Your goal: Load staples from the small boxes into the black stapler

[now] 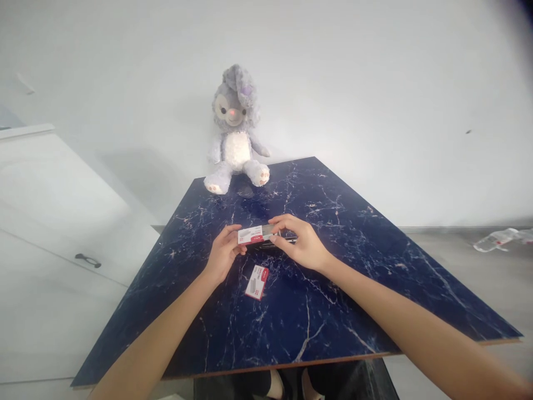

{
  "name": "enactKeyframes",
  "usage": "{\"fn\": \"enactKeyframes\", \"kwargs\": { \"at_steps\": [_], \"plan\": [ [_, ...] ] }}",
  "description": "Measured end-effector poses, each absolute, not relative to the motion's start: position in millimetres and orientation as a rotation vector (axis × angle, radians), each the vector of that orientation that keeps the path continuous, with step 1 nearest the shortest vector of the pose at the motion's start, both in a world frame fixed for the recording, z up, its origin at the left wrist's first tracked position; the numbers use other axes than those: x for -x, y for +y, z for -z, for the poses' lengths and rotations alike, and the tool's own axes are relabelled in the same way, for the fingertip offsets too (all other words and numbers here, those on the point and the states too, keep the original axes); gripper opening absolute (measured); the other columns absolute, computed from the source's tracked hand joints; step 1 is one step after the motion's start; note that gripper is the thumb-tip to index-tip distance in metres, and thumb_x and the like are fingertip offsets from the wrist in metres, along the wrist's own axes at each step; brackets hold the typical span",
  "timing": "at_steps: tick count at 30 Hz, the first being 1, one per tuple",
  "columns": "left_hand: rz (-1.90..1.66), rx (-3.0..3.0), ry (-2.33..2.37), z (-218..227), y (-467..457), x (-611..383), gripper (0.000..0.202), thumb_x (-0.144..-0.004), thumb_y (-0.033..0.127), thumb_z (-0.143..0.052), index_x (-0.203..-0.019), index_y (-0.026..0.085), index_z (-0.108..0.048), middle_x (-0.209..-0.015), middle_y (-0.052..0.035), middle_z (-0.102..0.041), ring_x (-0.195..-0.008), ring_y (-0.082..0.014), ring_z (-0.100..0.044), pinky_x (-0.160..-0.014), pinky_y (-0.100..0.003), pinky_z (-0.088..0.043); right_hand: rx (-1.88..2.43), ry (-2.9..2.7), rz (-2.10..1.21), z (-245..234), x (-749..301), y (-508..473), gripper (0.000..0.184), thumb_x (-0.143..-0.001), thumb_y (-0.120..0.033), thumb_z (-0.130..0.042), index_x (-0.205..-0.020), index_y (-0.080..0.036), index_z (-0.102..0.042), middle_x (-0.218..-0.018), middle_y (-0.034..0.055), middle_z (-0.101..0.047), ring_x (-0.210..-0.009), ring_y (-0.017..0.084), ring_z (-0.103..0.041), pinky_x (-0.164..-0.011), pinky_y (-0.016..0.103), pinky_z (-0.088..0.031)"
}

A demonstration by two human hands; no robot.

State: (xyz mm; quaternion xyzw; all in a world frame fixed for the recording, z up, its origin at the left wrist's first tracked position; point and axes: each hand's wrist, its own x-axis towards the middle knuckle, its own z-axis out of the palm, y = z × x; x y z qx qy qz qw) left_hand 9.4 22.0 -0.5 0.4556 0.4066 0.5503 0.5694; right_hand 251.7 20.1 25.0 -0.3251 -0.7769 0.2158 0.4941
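Over the middle of a dark blue marbled table (353,289), both my hands hold a small red-and-white box (251,235). My left hand (222,253) pinches its left end, fingers closed. My right hand (302,241) grips the right end, where a grey inner part sticks out. A dark flat object (283,242) lies just under my right fingers, mostly hidden. A second red-and-white box (257,281) lies flat on the table, a little nearer to me than my hands.
A grey-purple plush rabbit (236,133) sits at the table's far edge against a white wall. A white cabinet with a dark handle (87,260) stands at the left. Crumpled clear plastic (502,239) lies on the floor at the right.
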Motion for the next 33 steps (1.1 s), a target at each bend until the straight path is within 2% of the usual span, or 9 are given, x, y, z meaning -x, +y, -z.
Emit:
{"fn": "enactKeyframes", "kwargs": {
  "at_steps": [6, 12, 16, 20, 23, 27, 33],
  "plan": [
    [-1.156, -1.262, 0.980, 2.6, 21.8, -7.2, 0.028, -0.078, 0.031, -0.078, -0.102, 0.017, -0.076, -0.091, -0.0082, -0.074, -0.059, -0.0122, -0.060, -0.058, -0.027, -0.050, 0.818, -1.797, -0.620, -26.8, -252.3, 17.6, 0.003, -0.084, -0.019, -0.061, -0.086, -0.020, -0.060, -0.112, 0.0083, -0.070, -0.100, 0.023, -0.066, -0.089, 0.040, -0.051],
    [-1.207, -1.168, 0.930, 2.8, 23.7, -2.8, 0.028, -0.078, 0.031, -0.078, -0.102, 0.016, -0.077, -0.086, -0.0088, -0.074, -0.061, -0.0136, -0.062, -0.059, -0.028, -0.051, 0.785, -1.369, -0.947, -24.1, -253.8, 25.4, 0.009, -0.090, -0.029, -0.055, -0.085, -0.022, -0.052, -0.101, 0.0072, -0.072, -0.096, 0.021, -0.068, -0.083, 0.039, -0.056],
    [-1.242, -1.115, 0.921, 3.3, 24.5, -1.8, 0.029, -0.076, 0.029, -0.079, -0.102, 0.016, -0.077, -0.084, -0.0083, -0.073, -0.061, -0.0129, -0.061, -0.059, -0.028, -0.051, 0.790, -1.104, -1.040, -19.6, -258.2, 36.9, 0.015, -0.087, -0.034, -0.060, -0.089, -0.024, -0.049, -0.095, 0.0041, -0.070, -0.076, 0.017, -0.069, -0.071, 0.036, -0.060],
    [-1.274, -1.099, 0.926, 4.1, 24.9, -1.9, 0.029, -0.077, 0.030, -0.079, -0.102, 0.017, -0.078, -0.087, -0.0081, -0.074, -0.062, -0.0120, -0.061, -0.058, -0.026, -0.051, 0.852, -1.157, -1.094, -15.6, -259.4, 39.8, 0.021, -0.085, -0.039, -0.065, -0.093, -0.023, -0.054, -0.084, 0.0012, -0.068, -0.057, 0.014, -0.064, -0.055, 0.030, -0.058],
    [-1.299, -1.132, 0.954, 3.9, 24.7, -1.6, 0.030, -0.077, 0.031, -0.079, -0.104, 0.018, -0.078, -0.091, -0.0090, -0.075, -0.063, -0.0127, -0.062, -0.059, -0.027, -0.051, 0.911, -1.351, -1.021, -16.6, -256.3, 32.7, 0.019, -0.086, -0.038, -0.064, -0.092, -0.021, -0.060, -0.082, 0.0025, -0.069, -0.062, 0.016, -0.067, -0.060, 0.031, -0.060],
    [-1.302, -1.201, 0.972, 3.5, 23.8, -1.1, 0.032, -0.074, 0.032, -0.081, -0.102, 0.016, -0.078, -0.084, -0.0085, -0.075, -0.062, -0.0152, -0.064, -0.060, -0.029, -0.051, 0.935, -1.631, -0.679, -23.0, -251.4, 19.3, 0.011, -0.089, -0.026, -0.060, -0.092, -0.021, -0.069, -0.087, 0.0042, -0.072, -0.071, 0.017, -0.069, -0.066, 0.030, -0.059],
    [-1.337, -1.195, 0.980, 2.8, 23.4, -2.3, 0.033, -0.073, 0.034, -0.082, -0.100, 0.016, -0.079, -0.086, -0.0100, -0.076, -0.062, -0.0157, -0.064, -0.059, -0.030, -0.051, 0.778, -1.784, -0.404, -25.9, -249.3, 14.1, 0.020, -0.092, -0.017, -0.057, -0.101, -0.023, -0.074, -0.099, 0.0058, -0.072, -0.086, 0.018, -0.069, -0.072, 0.029, -0.060]
  ]
}}
